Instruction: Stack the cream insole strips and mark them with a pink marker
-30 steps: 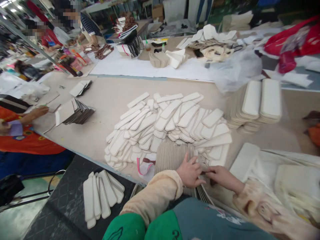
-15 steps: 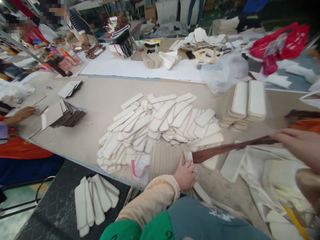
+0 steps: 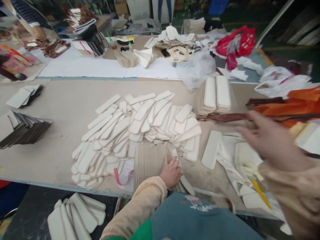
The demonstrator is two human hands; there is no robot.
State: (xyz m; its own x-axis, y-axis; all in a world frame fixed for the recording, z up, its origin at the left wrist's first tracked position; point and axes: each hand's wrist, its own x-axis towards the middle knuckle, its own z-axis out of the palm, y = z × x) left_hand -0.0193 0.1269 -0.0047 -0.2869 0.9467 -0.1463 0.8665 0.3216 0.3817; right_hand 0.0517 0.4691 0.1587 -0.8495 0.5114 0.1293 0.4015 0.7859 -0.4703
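Note:
My left hand (image 3: 171,171), with a ring on one finger, is closed over the right end of a tightly packed row of beige rounded pads (image 3: 152,163) at the table's front edge. My right hand (image 3: 271,143) is smeared by motion at the right, its thumb and fingers apart. Just behind its fingertips a long brown strip (image 3: 222,117) stretches across the table; no grip on it shows. A large loose heap of off-white pads (image 3: 140,126) spreads beyond and left of the row. A pink-edged white piece (image 3: 125,175) touches the row's left side.
Neat stacks of pads (image 3: 222,93) stand at the back right. An orange cloth or bag (image 3: 300,103) and a white bag (image 3: 236,156) lie to the right. Dark-edged sheets (image 3: 22,130) sit at the left. More pads (image 3: 77,213) rest on a lower black surface. A person (image 3: 32,20) works far left.
My right hand has moved away from the row, and the brown strip, earlier stretched between my hands, now lies farther back. My left hand stays on the row. The view has swung right.

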